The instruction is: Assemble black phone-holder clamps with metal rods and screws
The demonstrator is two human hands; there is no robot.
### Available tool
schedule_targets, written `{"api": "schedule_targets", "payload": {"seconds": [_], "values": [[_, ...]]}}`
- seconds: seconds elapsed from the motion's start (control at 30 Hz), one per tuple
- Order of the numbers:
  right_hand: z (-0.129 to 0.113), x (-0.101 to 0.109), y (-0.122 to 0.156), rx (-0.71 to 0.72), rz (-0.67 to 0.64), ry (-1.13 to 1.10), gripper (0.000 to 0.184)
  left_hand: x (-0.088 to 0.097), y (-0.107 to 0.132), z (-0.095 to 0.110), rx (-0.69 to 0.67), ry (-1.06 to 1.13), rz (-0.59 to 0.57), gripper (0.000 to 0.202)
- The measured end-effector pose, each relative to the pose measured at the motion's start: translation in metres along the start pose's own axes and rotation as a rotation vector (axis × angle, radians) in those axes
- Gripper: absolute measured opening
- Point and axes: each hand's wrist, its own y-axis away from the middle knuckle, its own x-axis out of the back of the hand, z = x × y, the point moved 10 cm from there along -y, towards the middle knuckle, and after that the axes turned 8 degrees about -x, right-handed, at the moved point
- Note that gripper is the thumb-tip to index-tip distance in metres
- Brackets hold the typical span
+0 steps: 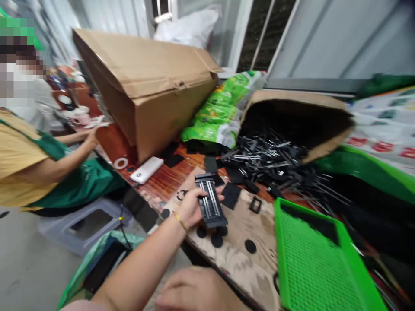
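My left hand [191, 209], with a yellow band at the wrist, grips a black rectangular plastic frame with shiny metal rods [210, 201] along its length. The thumb lies over its near side and fingertips show at the far side. The frame is tilted, above a wooden board [236, 263]. Low in the view, closer to me, is my right hand [197, 289], smeared by motion and cut off by the bottom edge; its fingers are not clear. Around the held frame lie black round discs [217, 240], a black square plate [231, 195] and a small black rectangular ring [255, 204].
A green mesh tray [320, 259] lies at the right. Behind it, black parts and metal rods [269, 155] spill from an open sack [301, 101]. A large cardboard box [175, 112], green bag [220, 112] and white phone-like device [147, 170] stand further back. A co-worker [29, 160] is at left.
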Motion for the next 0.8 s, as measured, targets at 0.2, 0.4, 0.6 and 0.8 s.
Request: {"api": "schedule_targets", "payload": {"seconds": [0.2,0.4,0.6,0.8], "values": [[0.006,0.077,0.032,-0.149,0.323,0.091,0.028,0.013,0.023,-0.014,0.169,-0.168,-0.167,0.034],[0.050,0.092,0.065,-0.556,0.620,0.386,0.025,0.012,0.041,-0.033,0.262,-0.259,-0.237,0.046],[0.063,0.070,0.067,-0.589,0.643,0.368,0.028,0.009,0.043,-0.028,0.133,-0.308,-0.168,0.034],[0.066,0.064,0.070,-0.598,0.637,0.271,0.022,0.008,0.044,-0.021,0.049,-0.335,-0.207,0.021]]}}
